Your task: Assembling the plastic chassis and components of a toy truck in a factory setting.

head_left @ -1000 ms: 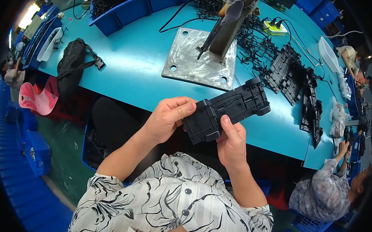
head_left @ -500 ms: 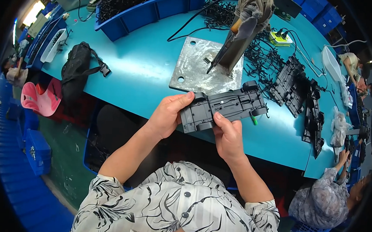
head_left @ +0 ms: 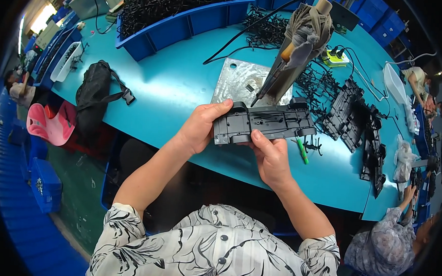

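Observation:
Both my hands hold a dark grey plastic toy-car chassis level above the near edge of the teal table. My left hand grips its left end, thumb on top. My right hand supports it from below, thumb pressed on its underside. Just behind the chassis a soldering iron rests tilted on a cloth-wrapped stand, which sits on a metal plate. A green pen lies on the table under the part's right end.
A stack of black plastic parts lies at right, loose black sprues behind them. A blue bin of black pieces stands at the back, a black bag at left, a pink seat beside it. Another person works at lower right.
The chassis has been turned from tilted to level and lifted a little toward the soldering iron. Both hands kept their grip on it.

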`<state>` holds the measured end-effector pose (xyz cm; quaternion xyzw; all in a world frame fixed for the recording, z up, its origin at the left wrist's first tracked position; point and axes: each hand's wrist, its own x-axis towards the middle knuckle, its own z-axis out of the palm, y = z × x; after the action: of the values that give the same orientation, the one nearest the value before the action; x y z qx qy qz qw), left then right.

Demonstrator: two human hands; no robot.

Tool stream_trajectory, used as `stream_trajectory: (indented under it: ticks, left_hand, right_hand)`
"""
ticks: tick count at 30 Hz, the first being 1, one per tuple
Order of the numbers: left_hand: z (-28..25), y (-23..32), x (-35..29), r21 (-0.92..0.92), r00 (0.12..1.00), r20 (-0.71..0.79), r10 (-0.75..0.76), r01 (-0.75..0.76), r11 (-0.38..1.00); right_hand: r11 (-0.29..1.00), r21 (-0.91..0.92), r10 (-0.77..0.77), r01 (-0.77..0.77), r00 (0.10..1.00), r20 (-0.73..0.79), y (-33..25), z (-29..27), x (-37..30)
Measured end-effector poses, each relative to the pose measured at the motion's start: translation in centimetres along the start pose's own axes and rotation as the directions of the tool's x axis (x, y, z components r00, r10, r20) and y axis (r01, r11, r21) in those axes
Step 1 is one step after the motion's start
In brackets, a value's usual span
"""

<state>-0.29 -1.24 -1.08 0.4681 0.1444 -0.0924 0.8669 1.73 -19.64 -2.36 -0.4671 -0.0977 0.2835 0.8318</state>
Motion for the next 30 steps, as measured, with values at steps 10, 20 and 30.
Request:
stream_trajectory:
  ticks: [10, 20, 30]
  left_hand:
    - [-0.5, -0.1, 2.1, -0.009, 0.995, 0.081, 0.063, -0.062, 0.998]
    - [0.3, 0.6, 1.8, -0.044, 0.992, 0.102, 0.07, -0.066, 0.997]
    - [0.2, 0.8, 1.9, -0.064, 0.992, 0.092, 0.082, -0.076, 0.995]
  right_hand:
    - [0.989, -0.101, -0.111, 0.106, 0.993, -0.046, 1.2, -0.8, 0.7]
    - [0.988, -0.118, -0.102, 0.098, 0.994, -0.034, 0.7, -0.5, 0.6]
    - [0.985, -0.123, -0.124, 0.12, 0.992, -0.027, 0.9, -0.6, 0.7]
